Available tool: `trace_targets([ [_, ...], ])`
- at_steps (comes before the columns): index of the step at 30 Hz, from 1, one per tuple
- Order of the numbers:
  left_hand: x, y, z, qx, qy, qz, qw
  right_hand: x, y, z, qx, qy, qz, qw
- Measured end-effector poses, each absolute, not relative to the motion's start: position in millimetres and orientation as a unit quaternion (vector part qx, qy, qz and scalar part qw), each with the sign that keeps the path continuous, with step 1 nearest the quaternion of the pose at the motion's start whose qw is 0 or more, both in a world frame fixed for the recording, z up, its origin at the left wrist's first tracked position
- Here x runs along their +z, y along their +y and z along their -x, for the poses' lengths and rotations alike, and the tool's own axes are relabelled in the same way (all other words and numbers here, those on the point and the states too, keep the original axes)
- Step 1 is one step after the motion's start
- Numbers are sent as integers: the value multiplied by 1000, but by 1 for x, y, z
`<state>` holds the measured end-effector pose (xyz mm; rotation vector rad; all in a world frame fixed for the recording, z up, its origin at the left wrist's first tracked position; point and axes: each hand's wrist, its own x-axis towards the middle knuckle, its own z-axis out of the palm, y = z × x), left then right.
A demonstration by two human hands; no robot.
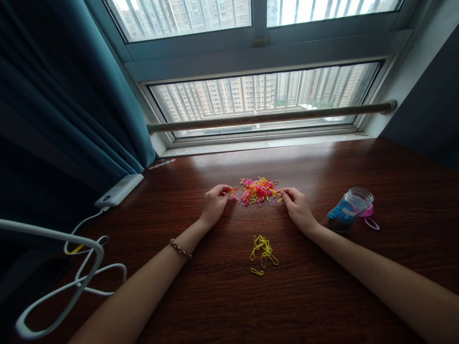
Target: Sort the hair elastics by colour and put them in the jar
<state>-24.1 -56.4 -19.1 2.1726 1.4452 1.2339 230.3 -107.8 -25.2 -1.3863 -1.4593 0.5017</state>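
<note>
A loose pile of small rubber bands [260, 192] in pink, red, orange and yellow lies on the brown wooden table. At its left edge, my left hand [215, 204] pinches a few bands, with orange and yellow showing at the fingertips. My right hand [297, 208] is at the pile's right edge, thumb and forefinger closed on what looks like a band there; the fingers partly hide it. Nearer to me, between my forearms, sits a smaller group of yellow rubber bands [263, 248], one of them lying apart at the front.
Right of my right hand stands a clear jar [347, 210] with blue contents, a pink lid [367, 211] beside it. A white power bank [120, 190] with a cable lies at the left by the blue curtain [107, 95]. White tubing [82, 243] loops at lower left. A window is behind the table.
</note>
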Motion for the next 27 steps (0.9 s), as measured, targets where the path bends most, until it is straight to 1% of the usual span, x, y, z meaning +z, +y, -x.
trace_targets([
  [4,-19,-57,24,418,509,-741,131,-25,-108,-230,216,-605,572,510],
  [12,-20,-55,25,421,483,-756,135,-26,-108,-230,234,-602,565,513],
  [21,-20,-57,24,428,517,-720,176,-27,-108,-230,245,-600,558,518],
  [27,-21,-55,25,424,512,-721,194,-23,-115,-225,256,-618,521,530],
])
